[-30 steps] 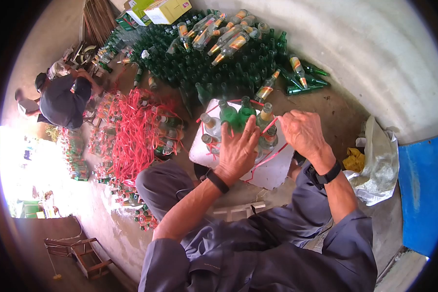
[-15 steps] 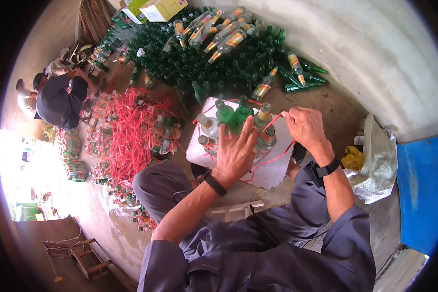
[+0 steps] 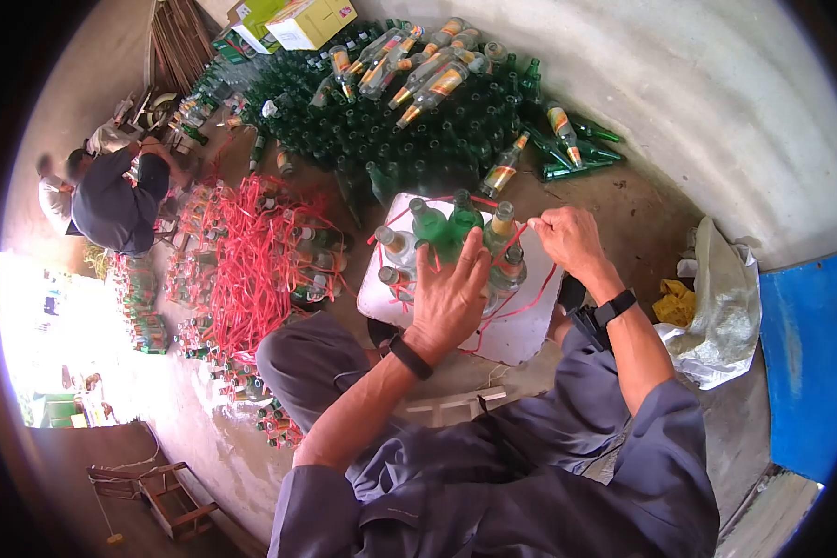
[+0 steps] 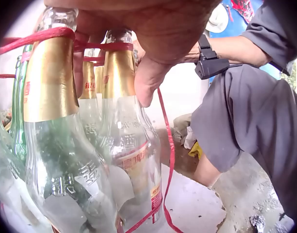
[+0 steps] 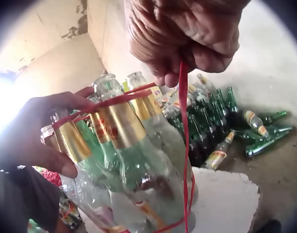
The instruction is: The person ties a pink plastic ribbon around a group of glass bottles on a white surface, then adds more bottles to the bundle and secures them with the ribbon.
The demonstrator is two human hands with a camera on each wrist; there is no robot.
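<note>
A bundle of several clear and green bottles (image 3: 430, 221) stands on a white board (image 3: 377, 299), with red strap (image 5: 109, 101) round the necks and another band lower down. My left hand (image 3: 450, 296) lies over the near necks, fingers spread among them; in the left wrist view its thumb (image 4: 148, 82) rests by a gold-foiled bottle (image 4: 51, 92). To the right of the bundle, my right hand (image 3: 572, 244) pinches the red strap (image 5: 184, 121) with curled fingers. A length of it hangs down beside the bottles in the right wrist view.
Many green bottles (image 3: 391, 139) stand behind the board, labelled ones lying on top. Strapped bottles under a heap of red strap (image 3: 251, 270) are at the left. Two people (image 3: 116, 200) sit farther back. A plastic sack (image 3: 716, 316) and blue panel (image 3: 814, 363) are at the right.
My right hand moved out to the right with the strap, then back a little toward the bundle. My left hand has stayed on the bottle necks.
</note>
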